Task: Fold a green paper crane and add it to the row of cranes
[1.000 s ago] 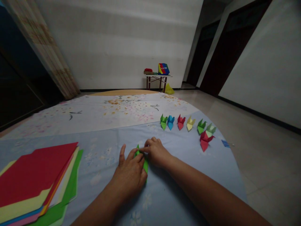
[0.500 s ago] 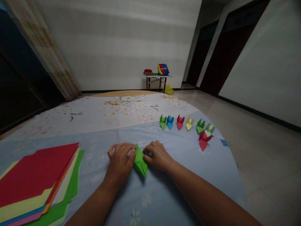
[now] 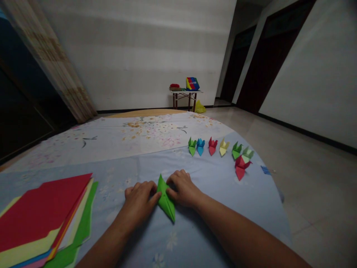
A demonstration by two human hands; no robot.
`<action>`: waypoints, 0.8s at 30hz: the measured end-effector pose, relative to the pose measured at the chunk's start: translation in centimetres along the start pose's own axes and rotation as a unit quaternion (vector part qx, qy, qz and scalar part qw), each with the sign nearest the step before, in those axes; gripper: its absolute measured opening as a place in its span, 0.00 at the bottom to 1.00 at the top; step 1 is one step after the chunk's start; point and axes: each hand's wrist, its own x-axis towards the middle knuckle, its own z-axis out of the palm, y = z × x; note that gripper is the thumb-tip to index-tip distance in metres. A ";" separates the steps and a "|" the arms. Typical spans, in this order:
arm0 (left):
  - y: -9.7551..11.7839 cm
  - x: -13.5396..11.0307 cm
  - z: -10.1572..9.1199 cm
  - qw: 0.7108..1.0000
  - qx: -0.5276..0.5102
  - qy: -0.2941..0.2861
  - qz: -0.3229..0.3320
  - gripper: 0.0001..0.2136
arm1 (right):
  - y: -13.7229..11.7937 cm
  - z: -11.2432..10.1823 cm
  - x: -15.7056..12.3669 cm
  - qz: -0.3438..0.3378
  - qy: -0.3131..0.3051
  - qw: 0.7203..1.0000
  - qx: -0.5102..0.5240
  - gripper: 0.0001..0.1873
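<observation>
Left hand [image 3: 141,199] and right hand [image 3: 182,189], both half closed, hold opposite edges of the green paper [image 3: 166,204], which lies between them on the desk [image 3: 189,247], long axis pointing forward, slightly leftward.

On the table [image 3: 147,112], a paper stack [image 3: 47,212] lies left of the folded sheet [image 3: 167,205], paper birds [image 3: 212,146] behind and right.

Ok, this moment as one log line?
left hand: touching green folded paper; right hand: touching same piece; far right: folded birds; near left: paper stack
</observation>
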 end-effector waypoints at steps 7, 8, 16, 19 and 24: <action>-0.3 0.8 0.2 0.951 -0.307 0.007 -0.011 0.08 | 1.0 0.5 1.2 0.017 0.030 0.946 0.322 0.05; -0.3 1.0 0.3 0.935 -0.355 0.012 -0.019 0.09 | 1.1 0.5 1.4 0.022 0.031 0.925 0.379 0.06; 0.3 1.8 0.9 0.809 -0.578 -0.028 -0.104 0.21 | 0.7 -0.2 2.0 0.057 0.071 0.840 0.536 0.17; 0.6 1.8 0.9 0.789 -0.602 -0.042 -0.120 0.23 | 0.6 -0.2 2.0 0.050 0.087 0.840 0.533 0.16; 1.1 1.6 0.9 0.779 -0.612 -0.042 -0.133 0.20 | 0.2 -0.1 1.9 0.034 0.088 0.830 0.549 0.15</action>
